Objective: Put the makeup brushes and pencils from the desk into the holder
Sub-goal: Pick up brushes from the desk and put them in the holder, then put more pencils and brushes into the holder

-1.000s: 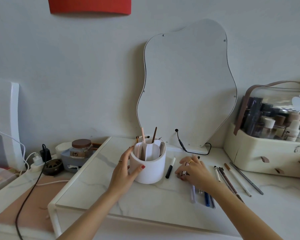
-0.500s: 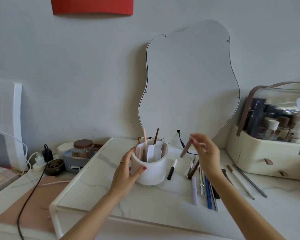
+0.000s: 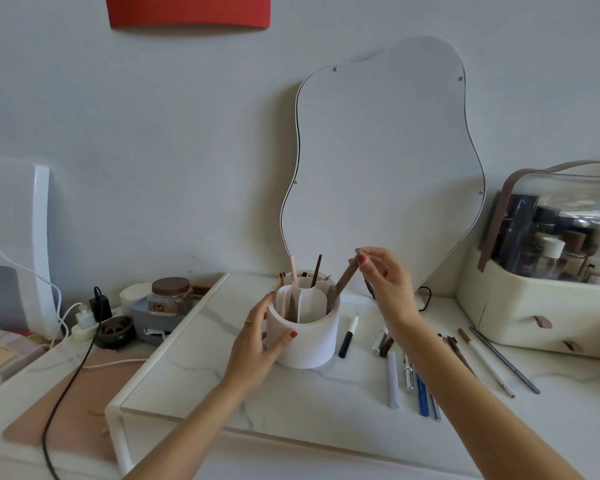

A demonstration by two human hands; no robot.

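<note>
A brown pencil (image 3: 344, 285) slants into the white holder (image 3: 303, 336) at its 2 o'clock rim, pinched at the top by the right hand (image 3: 383, 282) to steer it down; the left hand (image 3: 257, 344) cups the holder's 9 o'clock side, apparently to steady it; more pencils (image 3: 409, 375) lie on the desk (image 3: 194, 386) at 4 o'clock.

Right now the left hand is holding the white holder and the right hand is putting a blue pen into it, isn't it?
Not quite. The head view shows the right hand lowering a brown pencil, not a blue pen, into the white holder, which the left hand is holding.
</note>
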